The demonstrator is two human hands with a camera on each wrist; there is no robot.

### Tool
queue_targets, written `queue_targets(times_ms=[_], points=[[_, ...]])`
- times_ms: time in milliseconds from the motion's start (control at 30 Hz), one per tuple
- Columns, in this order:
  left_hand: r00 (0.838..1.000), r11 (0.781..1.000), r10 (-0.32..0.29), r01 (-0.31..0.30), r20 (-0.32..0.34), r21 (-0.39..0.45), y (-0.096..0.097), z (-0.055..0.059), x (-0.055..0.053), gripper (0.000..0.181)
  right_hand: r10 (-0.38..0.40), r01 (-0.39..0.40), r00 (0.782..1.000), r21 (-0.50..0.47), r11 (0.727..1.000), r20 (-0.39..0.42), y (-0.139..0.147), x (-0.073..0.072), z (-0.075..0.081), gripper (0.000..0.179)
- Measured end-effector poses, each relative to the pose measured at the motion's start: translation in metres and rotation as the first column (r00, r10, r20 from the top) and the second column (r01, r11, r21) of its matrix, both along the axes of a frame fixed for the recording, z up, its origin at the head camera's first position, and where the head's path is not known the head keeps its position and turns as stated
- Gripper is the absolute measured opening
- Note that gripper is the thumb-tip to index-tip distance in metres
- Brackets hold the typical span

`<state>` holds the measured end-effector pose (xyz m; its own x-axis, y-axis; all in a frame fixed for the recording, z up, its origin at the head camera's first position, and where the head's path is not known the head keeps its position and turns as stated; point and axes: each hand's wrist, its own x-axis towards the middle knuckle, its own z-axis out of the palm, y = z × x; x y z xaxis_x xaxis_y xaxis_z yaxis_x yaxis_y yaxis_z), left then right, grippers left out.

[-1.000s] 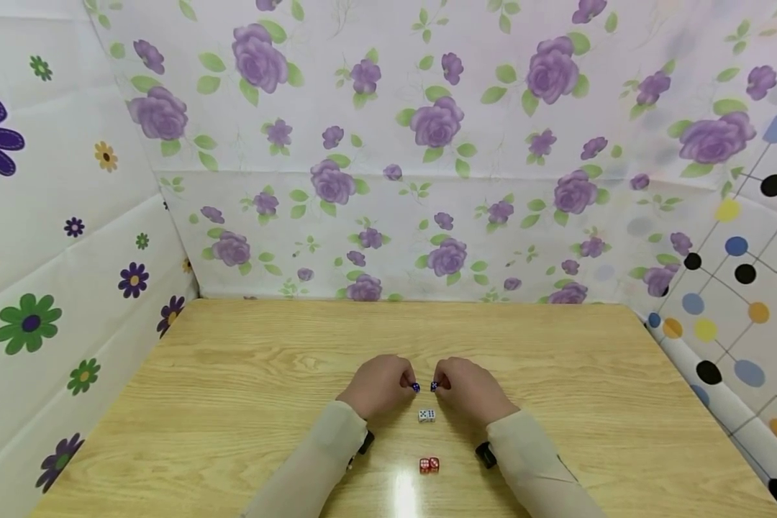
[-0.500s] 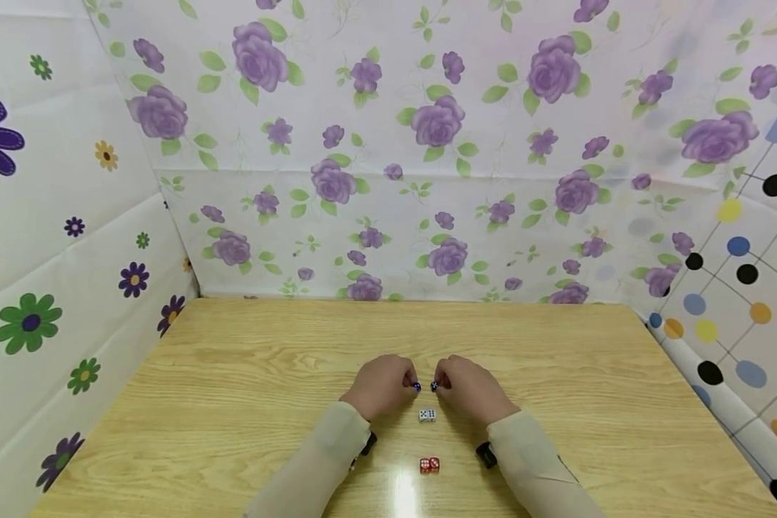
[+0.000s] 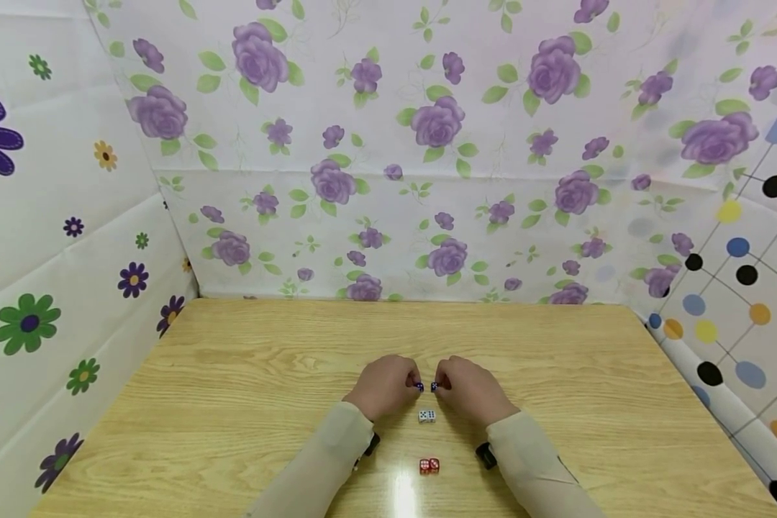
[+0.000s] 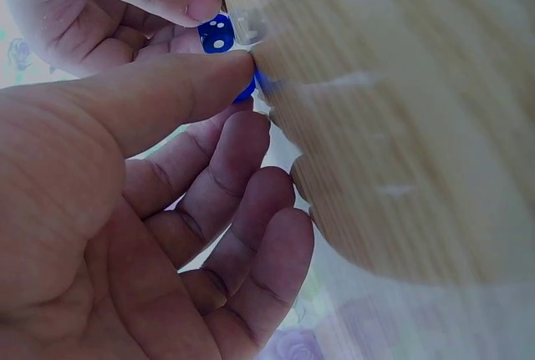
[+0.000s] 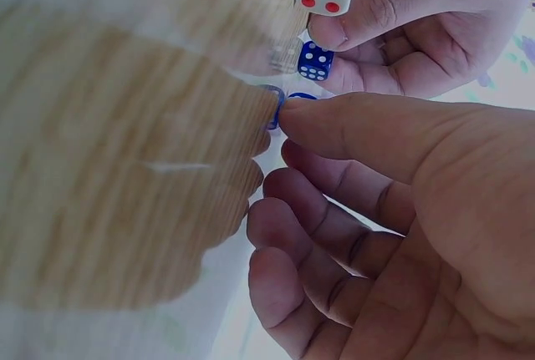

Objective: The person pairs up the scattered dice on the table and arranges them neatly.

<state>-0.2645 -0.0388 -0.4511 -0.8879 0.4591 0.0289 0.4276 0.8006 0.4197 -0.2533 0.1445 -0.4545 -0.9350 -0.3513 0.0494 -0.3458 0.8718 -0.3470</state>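
Note:
In the head view my left hand (image 3: 383, 387) pinches a small blue die (image 3: 419, 387) between thumb and finger, low at the wooden table. Just across a narrow gap, my right hand (image 3: 474, 390) pinches a second blue die (image 3: 434, 387). The right wrist view shows white pips on the left hand's blue die (image 5: 315, 61); the right hand's own die is mostly hidden behind its thumb. From the left wrist, the right hand's blue die (image 4: 217, 34) shows plainly, while the left thumb covers most of the other. Nearer the body, two white dice (image 3: 426, 416) sit side by side.
Two red dice (image 3: 429, 465) lie side by side on the table (image 3: 265, 403), closer to its front, between the forearms. Floral cloth (image 3: 388, 216) hangs behind the table's far edge, and patterned sheets flank both sides. Each wrist carries a black strapped device (image 3: 486, 455).
My left hand has edged slightly right with its blue die, narrowing the gap between the two blue dice. The right hand stays almost still, and the white and red dice have not moved.

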Motion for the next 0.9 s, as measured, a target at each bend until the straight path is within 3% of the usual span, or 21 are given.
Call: queue_targets(times_ms=[333, 900], points=[[0.999, 0.999, -0.032, 0.032, -0.010, 0.000, 0.0057, -0.0002, -0.0013, 0.004, -0.001, 0.001, 1.000, 0.010, 1.000, -0.017, -0.0005, -0.0003, 0.0001, 0.010], [0.999, 0.999, -0.033, 0.033, 0.014, 0.025, 0.0066, -0.0026, -0.0037, 0.003, -0.001, 0.001, 1.000, 0.003, 1.000, -0.014, -0.0018, -0.0006, 0.0013, 0.011]])
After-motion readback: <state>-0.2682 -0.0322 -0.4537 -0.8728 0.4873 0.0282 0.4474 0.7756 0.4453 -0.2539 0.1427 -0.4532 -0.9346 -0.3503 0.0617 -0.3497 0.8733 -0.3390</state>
